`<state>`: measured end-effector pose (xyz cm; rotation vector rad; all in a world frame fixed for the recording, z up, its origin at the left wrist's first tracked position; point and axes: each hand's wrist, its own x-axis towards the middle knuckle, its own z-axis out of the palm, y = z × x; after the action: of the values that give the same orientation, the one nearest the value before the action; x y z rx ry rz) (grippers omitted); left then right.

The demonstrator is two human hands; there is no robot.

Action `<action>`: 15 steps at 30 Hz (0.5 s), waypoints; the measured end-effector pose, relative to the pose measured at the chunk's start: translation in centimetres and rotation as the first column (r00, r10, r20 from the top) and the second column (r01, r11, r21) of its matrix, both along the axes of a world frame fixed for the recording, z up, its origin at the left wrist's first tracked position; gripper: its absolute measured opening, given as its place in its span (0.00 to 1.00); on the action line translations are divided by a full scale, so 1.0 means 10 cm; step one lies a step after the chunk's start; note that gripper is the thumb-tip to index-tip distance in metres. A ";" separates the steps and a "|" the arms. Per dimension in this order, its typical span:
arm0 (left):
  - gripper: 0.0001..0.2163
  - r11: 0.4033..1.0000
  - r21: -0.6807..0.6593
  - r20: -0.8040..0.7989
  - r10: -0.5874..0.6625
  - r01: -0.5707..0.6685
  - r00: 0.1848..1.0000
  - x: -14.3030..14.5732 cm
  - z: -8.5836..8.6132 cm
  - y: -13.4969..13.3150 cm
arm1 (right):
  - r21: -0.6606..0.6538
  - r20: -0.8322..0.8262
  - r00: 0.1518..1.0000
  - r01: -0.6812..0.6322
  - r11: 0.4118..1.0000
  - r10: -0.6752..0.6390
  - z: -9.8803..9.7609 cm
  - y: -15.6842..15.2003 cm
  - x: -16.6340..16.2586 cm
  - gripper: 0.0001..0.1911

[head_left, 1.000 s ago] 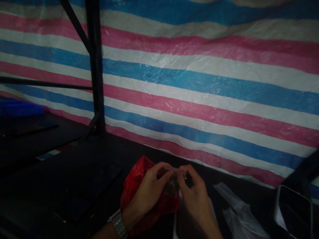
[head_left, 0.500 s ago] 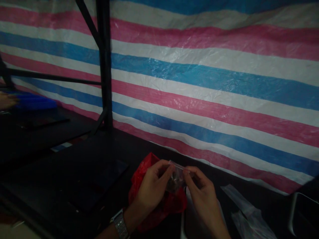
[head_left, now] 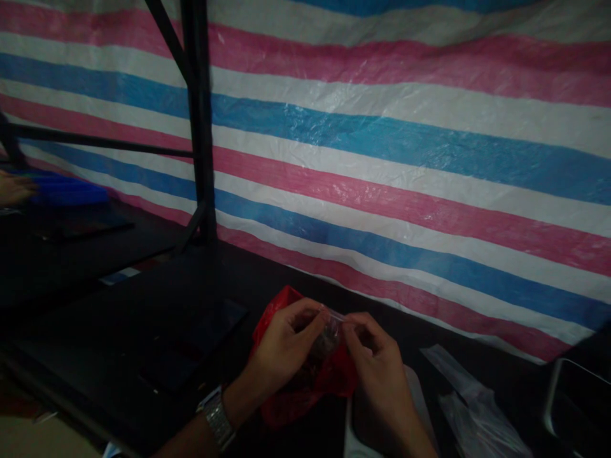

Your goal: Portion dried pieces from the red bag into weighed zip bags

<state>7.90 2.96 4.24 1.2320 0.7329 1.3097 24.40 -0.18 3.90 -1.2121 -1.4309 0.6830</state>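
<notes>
Between my two hands is a small clear zip bag (head_left: 330,337), its top edge pinched at both ends. My left hand (head_left: 293,337), with a metal watch on the wrist, grips the left end between thumb and fingers. At the right end, my right hand (head_left: 375,356) is closed on the bag in a pinch. Something small and dull shows inside the bag, too dark to make out. Just below and behind it lies an open red plastic bag (head_left: 279,407), with small dark bits in it.
A pale-rimmed tray or device (head_left: 352,439) sits under my right forearm. Several clear plastic bags (head_left: 477,407) lie to the right, near a dark pale-rimmed object (head_left: 548,401). A dark flat panel (head_left: 191,350) is at left. Beyond the black post (head_left: 200,127), another person's hand (head_left: 14,189) touches a blue bin (head_left: 71,191).
My hands have drawn closer together along the top of the zip bag, the right one shifting left. The view has tilted slightly downward.
</notes>
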 end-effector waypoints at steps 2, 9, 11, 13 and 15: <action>0.13 1.000 -0.004 0.001 -0.021 0.021 1.000 0.00 -0.02 0.00 | -0.008 0.022 1.000 -0.011 1.000 0.012 -0.02 -0.01 -0.01 0.17; 0.14 0.996 -0.039 -0.041 -0.086 0.085 0.995 0.05 -0.04 -0.09 | 0.019 -0.072 0.995 -0.061 0.998 0.062 0.07 -0.08 -0.01 0.13; 0.14 0.992 -0.039 -0.069 -0.119 0.116 0.991 0.08 -0.02 -0.12 | -0.016 -0.073 0.990 -0.121 0.993 0.120 0.17 -0.10 0.11 0.13; 0.15 0.991 -0.034 -0.108 -0.135 0.132 0.985 0.12 -0.01 -0.15 | -0.119 -0.045 0.983 -0.184 0.976 0.180 0.26 -0.13 0.31 0.14; 0.19 0.994 -0.031 -0.144 -0.107 0.104 0.984 0.15 -0.03 -0.17 | -0.228 -0.003 0.980 -0.196 0.954 0.201 0.31 -0.17 0.56 0.16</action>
<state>9.38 1.27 3.97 1.3399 0.7733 1.1308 30.01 -1.87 7.02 -1.2622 -1.5361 0.9982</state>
